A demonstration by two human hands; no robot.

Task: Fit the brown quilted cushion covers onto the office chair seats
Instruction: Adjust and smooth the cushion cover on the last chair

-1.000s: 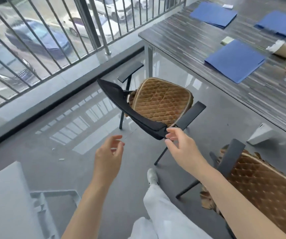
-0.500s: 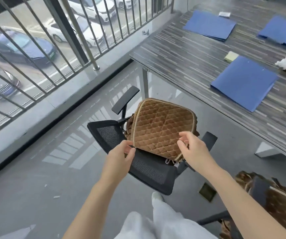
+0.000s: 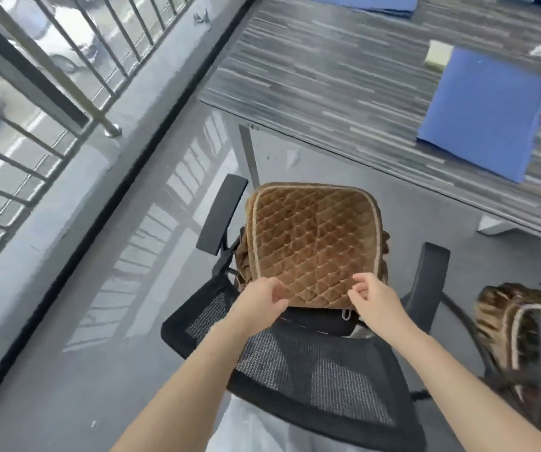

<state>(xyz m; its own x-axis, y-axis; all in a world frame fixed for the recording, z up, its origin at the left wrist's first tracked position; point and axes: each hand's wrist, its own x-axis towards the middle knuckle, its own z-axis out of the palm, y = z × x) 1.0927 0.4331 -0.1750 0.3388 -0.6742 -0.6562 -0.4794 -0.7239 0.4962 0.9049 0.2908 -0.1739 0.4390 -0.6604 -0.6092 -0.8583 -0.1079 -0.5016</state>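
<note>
A person leans over the mesh backrest [image 3: 311, 373] of an office chair, both arms reaching past it so the seat can be worked from behind. The left hand [image 3: 259, 303] and right hand [image 3: 372, 300] meet the near edge of the brown quilted cushion cover [image 3: 315, 246] — fingers curled as if pinching the hem, though a firm grip cannot be confirmed. The cover lies over the seat between two black armrests [image 3: 222, 220], apparently being tugged toward the backrest. At right, a second covered chair [image 3: 523, 324]; beyond, a striped table [image 3: 328, 70] with blue folders [image 3: 481, 109].
</note>
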